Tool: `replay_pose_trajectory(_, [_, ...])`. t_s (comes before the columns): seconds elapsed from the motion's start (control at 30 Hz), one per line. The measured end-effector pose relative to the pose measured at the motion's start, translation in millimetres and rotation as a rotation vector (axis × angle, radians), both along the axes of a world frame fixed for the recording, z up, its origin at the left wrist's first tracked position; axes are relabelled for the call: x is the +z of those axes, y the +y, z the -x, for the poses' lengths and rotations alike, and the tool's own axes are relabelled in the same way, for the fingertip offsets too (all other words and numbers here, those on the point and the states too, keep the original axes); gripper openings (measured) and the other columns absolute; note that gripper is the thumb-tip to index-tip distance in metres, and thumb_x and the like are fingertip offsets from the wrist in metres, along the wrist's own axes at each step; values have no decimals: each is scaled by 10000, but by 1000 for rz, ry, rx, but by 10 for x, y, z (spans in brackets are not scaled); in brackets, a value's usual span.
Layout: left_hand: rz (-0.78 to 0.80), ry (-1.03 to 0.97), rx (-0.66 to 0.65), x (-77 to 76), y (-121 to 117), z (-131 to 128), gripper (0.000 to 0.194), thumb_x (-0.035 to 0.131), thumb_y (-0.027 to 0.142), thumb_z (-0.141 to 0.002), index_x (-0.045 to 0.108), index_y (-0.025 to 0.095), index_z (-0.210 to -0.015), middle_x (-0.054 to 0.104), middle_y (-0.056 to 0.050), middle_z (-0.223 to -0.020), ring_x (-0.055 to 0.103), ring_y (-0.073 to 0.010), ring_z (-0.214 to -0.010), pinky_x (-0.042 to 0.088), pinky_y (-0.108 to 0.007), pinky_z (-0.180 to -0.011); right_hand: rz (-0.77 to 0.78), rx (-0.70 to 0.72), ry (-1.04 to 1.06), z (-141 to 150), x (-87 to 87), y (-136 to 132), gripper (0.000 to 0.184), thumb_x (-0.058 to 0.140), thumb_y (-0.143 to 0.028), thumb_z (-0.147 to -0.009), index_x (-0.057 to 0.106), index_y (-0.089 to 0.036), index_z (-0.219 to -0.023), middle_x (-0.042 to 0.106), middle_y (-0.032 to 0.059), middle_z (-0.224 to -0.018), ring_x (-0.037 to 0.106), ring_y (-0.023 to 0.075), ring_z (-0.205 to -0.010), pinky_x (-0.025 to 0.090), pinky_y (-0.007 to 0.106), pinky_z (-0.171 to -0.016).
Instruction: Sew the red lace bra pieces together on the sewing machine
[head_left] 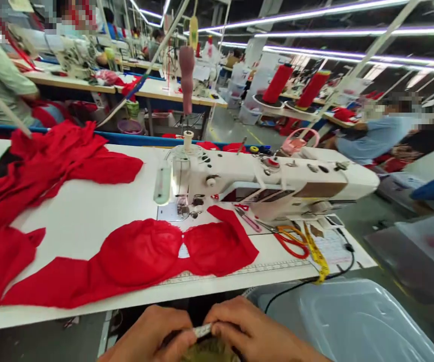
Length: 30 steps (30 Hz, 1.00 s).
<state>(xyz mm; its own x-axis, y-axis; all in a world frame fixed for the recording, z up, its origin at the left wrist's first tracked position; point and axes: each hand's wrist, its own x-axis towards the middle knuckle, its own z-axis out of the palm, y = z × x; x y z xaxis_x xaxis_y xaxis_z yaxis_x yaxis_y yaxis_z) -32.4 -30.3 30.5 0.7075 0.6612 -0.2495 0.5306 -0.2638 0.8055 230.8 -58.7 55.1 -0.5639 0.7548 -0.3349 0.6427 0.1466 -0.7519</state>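
At the bottom of the head view, below the table's front edge, my left hand (160, 332) and my right hand (249, 329) are closed on the two ends of a short white strip (202, 330). Faint dark marks show on it; its exact kind is unclear. Olive-coloured material (211, 350) shows beneath it. Beyond my hands, a red bra (137, 254) lies spread on the white sewing table (122, 201), touched by neither hand. Behind the bra stands a white sewing machine (239, 173).
Red fabric (51, 166) is heaped at the left. Orange-handled scissors (292, 241), a pink-handled tool (250, 220) and a yellow tape measure (317, 254) lie right of the bra. A clear plastic bin (352, 317) stands at lower right. Other people sit at machines farther back.
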Motion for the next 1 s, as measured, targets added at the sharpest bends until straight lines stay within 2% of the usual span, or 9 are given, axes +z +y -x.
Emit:
replay_pose_trajectory(0.1, [-499,-160,102,57,152,85,284,426,367,-1052,654,205,-1101,705,-33,-958,653,-145,-841,531,-227,-764,-61,-101,-51,-54,159,35,279,446,-360,-1019,695,-253,-1084,733,26,-1014,636,189,-967,453,263,-868])
replay_pose_trajectory(0.17, [-814,-168,125,62,267,119,293,447,347,-1050,622,181,-1217,705,-79,-1099,656,-180,-994,534,-280,-883,-76,-110,-13,-80,294,115,285,452,-397,-1022,694,-256,-1078,732,27,-994,635,186,-951,446,263,-858])
replay_pose_trajectory(0.27, [-1031,-59,45,-13,392,107,391,451,399,-1042,613,130,-1273,683,-115,-1233,608,-234,-1178,475,-384,-1050,-85,-145,177,-8,473,322,305,468,-427,-1021,695,-223,-1013,694,8,-845,595,136,-763,426,226,-715])
replay_pose_trajectory(0.33, [-1090,-24,14,-87,427,77,428,441,421,-1041,631,102,-1254,689,-116,-1240,604,-241,-1195,429,-410,-1110,-57,-195,317,101,512,483,331,482,-452,-1010,679,-200,-926,630,-11,-753,522,111,-663,382,217,-616])
replay_pose_trajectory(0.4, [-1120,-12,14,-148,431,56,398,457,405,-1039,668,107,-1197,704,-101,-1215,614,-234,-1180,354,-422,-1176,-2,-240,356,213,460,627,345,481,-456,-1002,631,-194,-836,558,-31,-688,468,103,-620,338,221,-568])
replay_pose_trajectory(0.5, [-1145,8,21,-190,412,60,360,491,378,-1030,690,118,-1180,714,-92,-1185,620,-226,-1169,244,-426,-1236,10,-263,164,311,264,761,320,470,-380,-988,544,-202,-732,485,-50,-635,427,104,-604,279,238,-554])
replay_pose_trajectory(0.63, [-1131,20,45,-204,387,80,363,507,360,-1025,662,133,-1261,704,-88,-1207,613,-212,-1182,211,-413,-1250,-83,-286,-78,309,50,792,308,446,-313,-955,460,-207,-666,462,-50,-625,408,110,-610,240,261,-580])
replay_pose_trajectory(0.83, [-1082,2,106,-278,353,50,356,548,378,-1003,661,165,-1266,710,-66,-1200,614,-216,-1175,153,-469,-1267,-75,-297,-152,293,61,769,281,438,-300,-922,441,-213,-654,485,-43,-631,422,118,-616,235,269,-592])
replay_pose_trajectory(1.0, [-1061,0,104,-319,341,49,399,576,389,-989,625,187,-1329,696,-55,-1235,598,-210,-1202,133,-463,-1273,-64,-277,-156,287,57,799,251,450,-282,-900,490,-211,-663,511,-45,-621,436,114,-604,237,268,-593])
